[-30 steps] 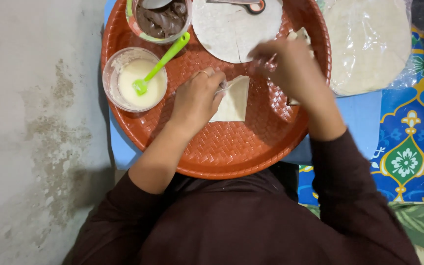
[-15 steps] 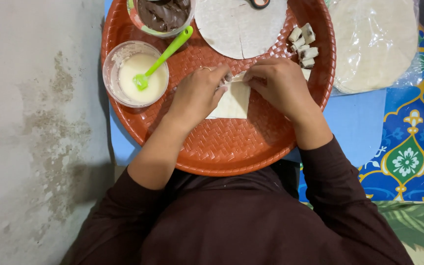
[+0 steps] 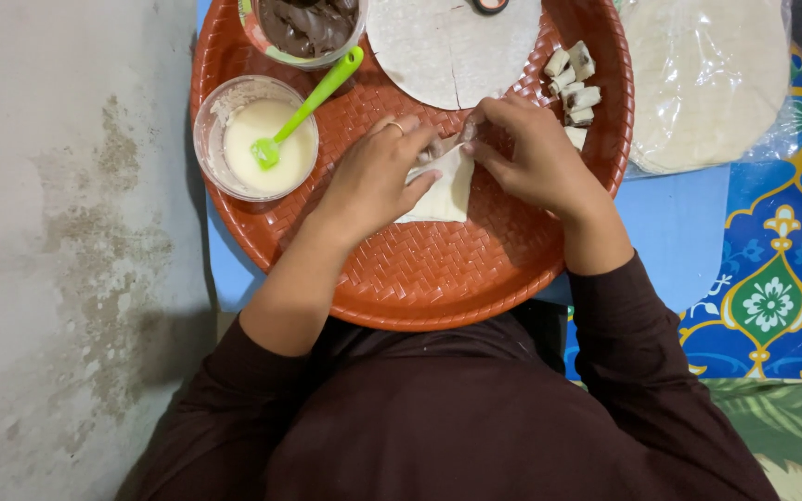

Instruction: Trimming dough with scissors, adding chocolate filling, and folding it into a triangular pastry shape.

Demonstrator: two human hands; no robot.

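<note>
A folded white pastry sheet (image 3: 445, 193) lies in the middle of a round orange woven tray (image 3: 420, 278). My left hand (image 3: 378, 176) presses on the sheet's left side, fingers curled over its edge. My right hand (image 3: 531, 153) pinches its upper right corner. The sheet's top is hidden under my fingers. Just right of my right hand sits a small pile of cut banana pieces (image 3: 575, 79). A flat round stack of white wrappers (image 3: 452, 46) lies beyond both hands.
A clear bowl of pale paste (image 3: 257, 139) holds a green spatula (image 3: 313, 97) at the tray's left. A bowl of chocolate spread (image 3: 306, 26) sits behind it. Bagged wrappers (image 3: 707, 79) lie to the right on a blue patterned mat (image 3: 772, 278). Grey concrete floor (image 3: 58, 250) is left.
My right hand came down from the banana pieces to the pastry sheet and now grips its corner. My left hand stayed on the sheet throughout.
</note>
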